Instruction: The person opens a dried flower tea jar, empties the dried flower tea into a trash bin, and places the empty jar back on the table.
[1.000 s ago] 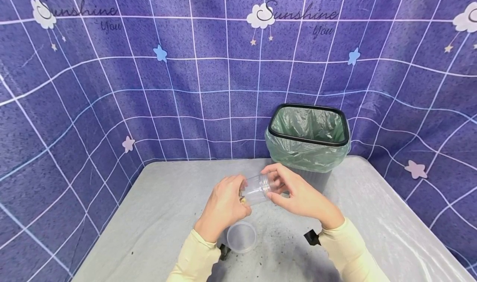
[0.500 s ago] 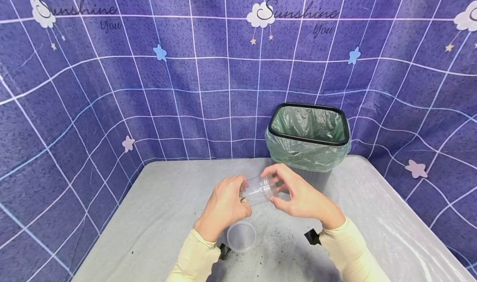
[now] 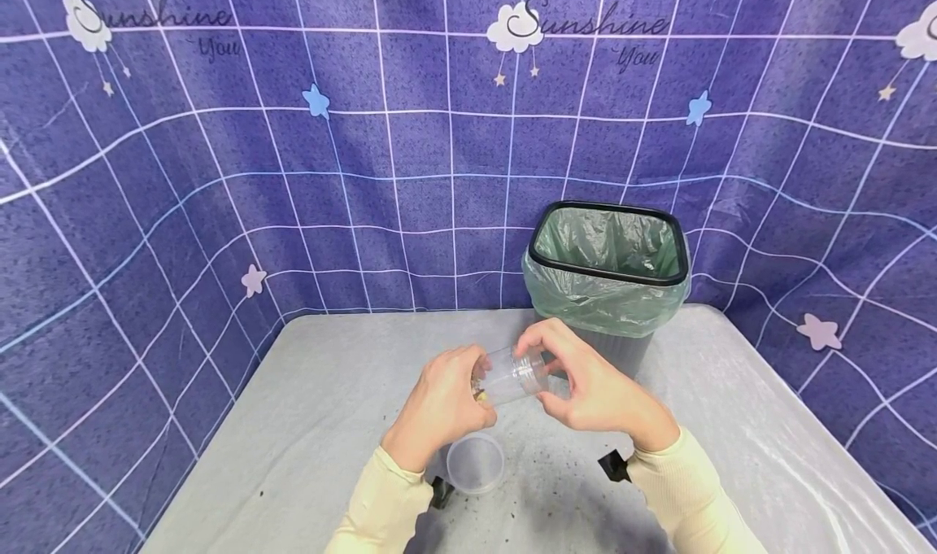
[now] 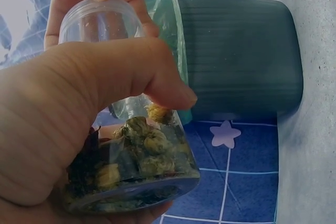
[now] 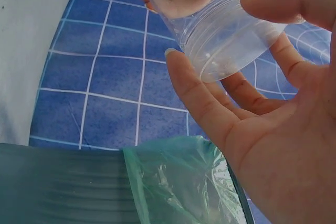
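Note:
A clear plastic jar is held tilted above the table, its threaded mouth toward the right. My left hand grips it around the lower part, thumb across the side in the left wrist view. Dried yellowish-green flower buds lie in the bottom of the jar. My right hand has its thumb and fingers curled around the jar's mouth, the thumb at the rim in the right wrist view. Below the jar, a round translucent lid lies on the table near my left wrist.
A grey bin with a black rim and a green bag liner stands at the back right of the grey table. Small dark crumbs are scattered near the lid. Blue gridded cloth hangs behind and on both sides.
My right thumb and fingers have shifted slightly around the jar's mouth, the thumb moving a little to the right and down. The left hand and the lid stay put.

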`<action>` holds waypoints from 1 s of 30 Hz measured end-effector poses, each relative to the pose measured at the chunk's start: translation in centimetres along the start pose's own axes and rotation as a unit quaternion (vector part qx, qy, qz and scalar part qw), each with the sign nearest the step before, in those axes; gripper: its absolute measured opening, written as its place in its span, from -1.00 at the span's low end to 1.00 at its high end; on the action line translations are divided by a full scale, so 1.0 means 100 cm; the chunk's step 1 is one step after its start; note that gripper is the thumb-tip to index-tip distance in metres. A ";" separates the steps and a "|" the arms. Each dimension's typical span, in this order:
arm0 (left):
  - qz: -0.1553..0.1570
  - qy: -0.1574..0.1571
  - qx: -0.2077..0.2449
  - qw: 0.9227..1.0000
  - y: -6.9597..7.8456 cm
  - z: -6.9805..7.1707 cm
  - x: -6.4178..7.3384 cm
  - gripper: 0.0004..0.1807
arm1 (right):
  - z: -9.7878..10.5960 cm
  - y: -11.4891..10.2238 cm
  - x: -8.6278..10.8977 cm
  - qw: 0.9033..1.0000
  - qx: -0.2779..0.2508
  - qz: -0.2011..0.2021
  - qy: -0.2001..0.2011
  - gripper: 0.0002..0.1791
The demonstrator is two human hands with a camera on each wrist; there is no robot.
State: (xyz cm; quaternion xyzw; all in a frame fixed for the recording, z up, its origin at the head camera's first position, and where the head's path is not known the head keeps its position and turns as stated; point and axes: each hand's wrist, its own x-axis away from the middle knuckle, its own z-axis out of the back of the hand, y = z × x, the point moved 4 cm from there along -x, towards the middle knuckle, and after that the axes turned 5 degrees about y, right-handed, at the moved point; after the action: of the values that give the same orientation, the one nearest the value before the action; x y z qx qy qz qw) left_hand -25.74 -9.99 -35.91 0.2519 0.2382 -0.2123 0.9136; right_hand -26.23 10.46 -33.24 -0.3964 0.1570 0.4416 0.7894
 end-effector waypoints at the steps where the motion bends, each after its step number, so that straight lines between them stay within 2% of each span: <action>1: 0.001 -0.003 0.002 1.000 0.000 0.000 0.000 -0.51 | 0.000 0.000 0.000 1.000 0.001 0.004 0.000 -0.32; 11: 0.014 -0.037 0.014 0.999 -0.004 -0.001 0.000 -0.52 | -0.004 0.000 -0.001 1.000 0.004 0.020 -0.011 -0.30; 17: 0.011 -0.039 0.016 0.999 -0.004 0.000 0.000 -0.53 | -0.004 -0.001 -0.001 0.999 0.018 0.036 -0.011 -0.30; 30: 0.014 -0.040 0.015 0.999 -0.004 0.000 0.000 -0.52 | -0.004 -0.004 -0.001 0.998 0.032 0.044 -0.016 -0.33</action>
State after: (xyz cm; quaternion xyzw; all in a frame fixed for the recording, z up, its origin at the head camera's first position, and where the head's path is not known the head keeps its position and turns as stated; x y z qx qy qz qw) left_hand -25.98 -10.30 -36.06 0.2601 0.1943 -0.2128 0.9216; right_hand -25.90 9.95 -33.19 -0.3566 0.1757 0.4768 0.7840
